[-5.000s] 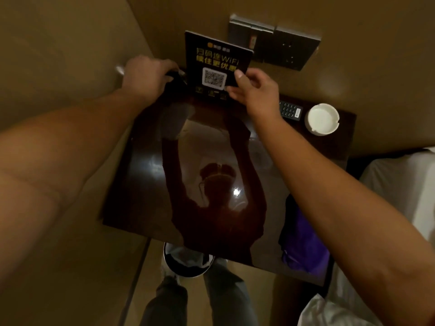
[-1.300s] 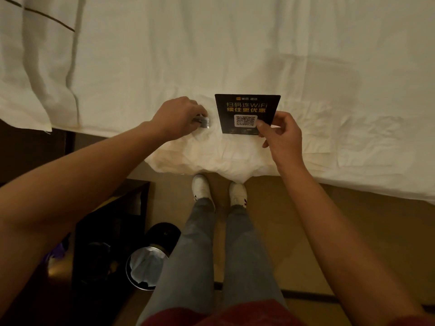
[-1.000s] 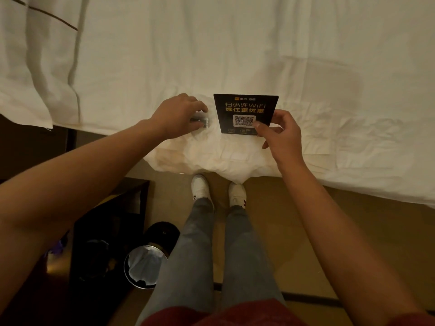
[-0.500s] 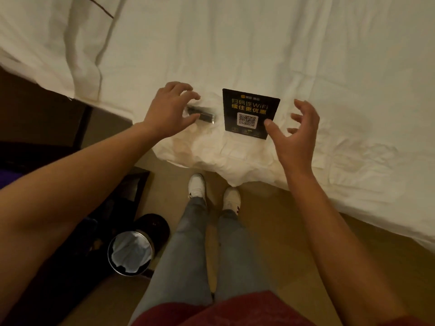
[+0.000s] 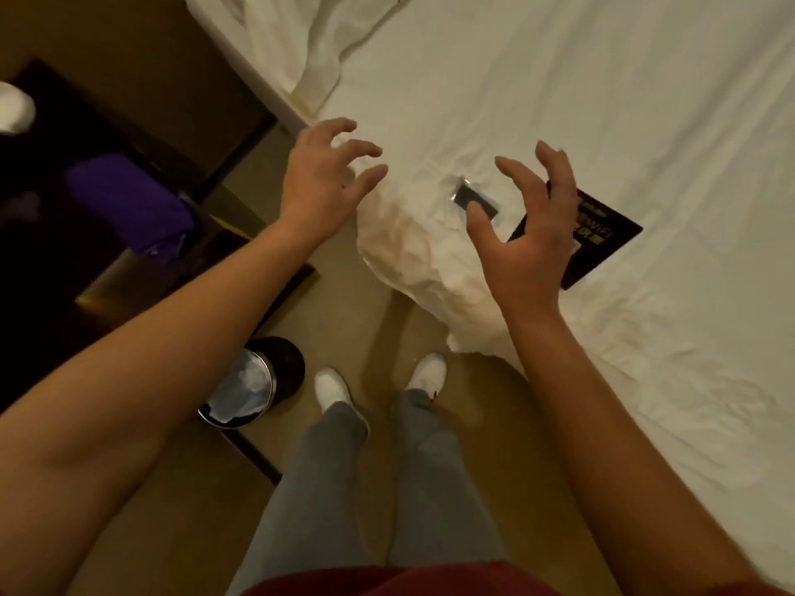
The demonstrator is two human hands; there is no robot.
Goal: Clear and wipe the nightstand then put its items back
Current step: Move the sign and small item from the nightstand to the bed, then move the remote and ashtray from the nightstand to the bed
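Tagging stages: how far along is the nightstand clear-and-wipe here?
Done: the black WiFi QR card and small dark wrapped packet lie on the white bed sheet.
In hand: nothing; left hand and right hand are open above it.
Left: wiping, and returning both to the dark nightstand.

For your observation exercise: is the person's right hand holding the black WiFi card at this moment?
No. The right hand hangs open with fingers spread above the black WiFi card, which lies flat on the white bed sheet.
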